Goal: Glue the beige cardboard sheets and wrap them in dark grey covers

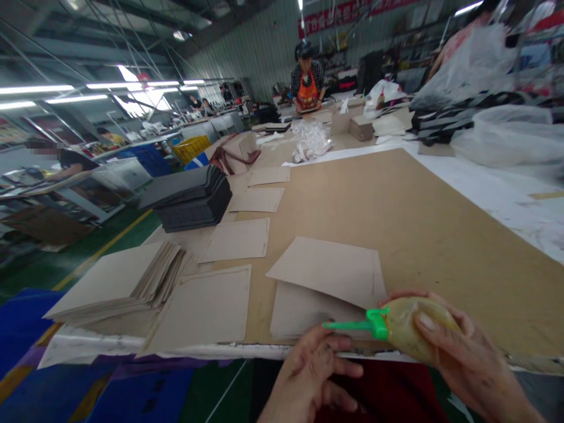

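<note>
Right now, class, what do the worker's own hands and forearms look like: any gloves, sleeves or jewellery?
Both are bare. The left hand and the right hand wear no gloves, and no ring shows on the fingers in view. No watch, band or sleeve cuff appears at either wrist, and the forearms run uncovered to the bottom edge of the picture.

yellowish glue bottle (412, 335) with green nozzle (359, 324), tan card sheets (328, 271), black stack (194, 200)

Red banner (343, 14) lettering illegible
</note>
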Action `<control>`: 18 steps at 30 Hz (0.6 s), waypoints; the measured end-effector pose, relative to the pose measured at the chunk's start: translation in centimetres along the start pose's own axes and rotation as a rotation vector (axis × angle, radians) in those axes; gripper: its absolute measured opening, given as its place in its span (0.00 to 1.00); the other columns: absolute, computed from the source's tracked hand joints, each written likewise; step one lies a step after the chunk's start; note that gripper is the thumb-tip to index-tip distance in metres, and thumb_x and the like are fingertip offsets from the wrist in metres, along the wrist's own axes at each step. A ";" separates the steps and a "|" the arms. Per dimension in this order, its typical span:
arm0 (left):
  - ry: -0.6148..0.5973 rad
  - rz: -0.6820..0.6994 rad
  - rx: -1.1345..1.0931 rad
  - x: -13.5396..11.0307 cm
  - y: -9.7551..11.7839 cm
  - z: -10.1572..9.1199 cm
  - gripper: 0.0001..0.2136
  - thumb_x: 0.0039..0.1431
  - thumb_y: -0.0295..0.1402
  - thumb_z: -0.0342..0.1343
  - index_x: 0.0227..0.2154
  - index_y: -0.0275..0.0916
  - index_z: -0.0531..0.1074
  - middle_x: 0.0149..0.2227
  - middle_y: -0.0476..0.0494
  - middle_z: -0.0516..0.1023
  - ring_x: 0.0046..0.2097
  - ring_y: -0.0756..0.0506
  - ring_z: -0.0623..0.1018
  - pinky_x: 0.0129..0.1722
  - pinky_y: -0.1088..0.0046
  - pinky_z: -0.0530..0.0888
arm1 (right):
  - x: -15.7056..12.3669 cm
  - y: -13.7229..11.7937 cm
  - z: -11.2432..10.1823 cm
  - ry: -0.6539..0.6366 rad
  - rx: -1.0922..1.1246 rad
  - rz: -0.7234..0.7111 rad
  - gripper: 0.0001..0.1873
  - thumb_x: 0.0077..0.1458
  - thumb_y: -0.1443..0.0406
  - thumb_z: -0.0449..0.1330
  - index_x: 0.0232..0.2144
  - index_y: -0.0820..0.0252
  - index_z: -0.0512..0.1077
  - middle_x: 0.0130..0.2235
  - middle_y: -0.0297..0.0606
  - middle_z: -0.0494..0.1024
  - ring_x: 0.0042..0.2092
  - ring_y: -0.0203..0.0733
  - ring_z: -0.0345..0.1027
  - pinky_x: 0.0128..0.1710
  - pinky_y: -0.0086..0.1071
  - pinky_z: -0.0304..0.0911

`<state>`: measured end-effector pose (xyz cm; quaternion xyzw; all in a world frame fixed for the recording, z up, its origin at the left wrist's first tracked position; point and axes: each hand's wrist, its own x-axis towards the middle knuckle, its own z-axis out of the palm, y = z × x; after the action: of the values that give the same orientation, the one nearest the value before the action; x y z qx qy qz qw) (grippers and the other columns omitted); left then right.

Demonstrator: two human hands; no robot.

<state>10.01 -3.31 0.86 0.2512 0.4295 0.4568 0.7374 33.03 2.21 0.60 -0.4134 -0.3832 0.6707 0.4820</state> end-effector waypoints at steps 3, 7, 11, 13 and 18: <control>-0.007 -0.078 -0.167 1.4 1.1 0.5 0.25 0.59 0.53 0.56 0.50 0.37 0.70 0.44 0.32 0.80 0.39 0.41 0.82 0.24 0.75 0.75 | -0.7 0.4 0.0 0.053 -0.042 0.030 0.22 0.48 0.52 0.69 0.43 0.56 0.76 0.39 0.44 0.81 0.36 0.49 0.76 0.34 0.36 0.73; 0.105 -0.218 -0.233 2.5 2.7 0.9 0.24 0.64 0.53 0.49 0.45 0.33 0.71 0.34 0.37 0.80 0.27 0.48 0.79 0.15 0.82 0.66 | -1.5 0.5 0.0 0.035 -0.104 0.041 0.25 0.46 0.49 0.69 0.43 0.56 0.76 0.37 0.44 0.80 0.35 0.49 0.75 0.32 0.35 0.71; 0.133 -0.244 -0.225 2.7 3.3 1.2 0.22 0.62 0.52 0.52 0.38 0.33 0.73 0.30 0.40 0.79 0.24 0.50 0.77 0.14 0.82 0.63 | -2.3 -0.3 0.7 0.030 -0.112 0.073 0.25 0.44 0.47 0.68 0.40 0.55 0.77 0.34 0.43 0.80 0.32 0.48 0.74 0.30 0.36 0.71; 0.166 -0.224 -0.203 2.4 3.5 1.4 0.19 0.62 0.47 0.56 0.39 0.33 0.74 0.32 0.40 0.80 0.23 0.51 0.77 0.14 0.83 0.63 | -2.7 -0.9 1.5 0.023 -0.095 0.084 0.24 0.42 0.46 0.69 0.37 0.54 0.78 0.32 0.41 0.80 0.30 0.45 0.73 0.28 0.33 0.70; 0.281 -0.036 -0.168 2.1 4.9 1.6 0.11 0.60 0.35 0.61 0.43 0.36 0.75 0.39 0.40 0.83 0.29 0.48 0.80 0.19 0.79 0.74 | -2.9 -2.8 1.6 0.159 -0.002 0.001 0.24 0.43 0.47 0.69 0.39 0.52 0.75 0.37 0.42 0.80 0.33 0.47 0.75 0.30 0.33 0.72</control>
<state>9.61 0.84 4.54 0.1145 0.4932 0.5083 0.6966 32.98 -0.07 4.27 -0.4661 -0.3442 0.6358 0.5100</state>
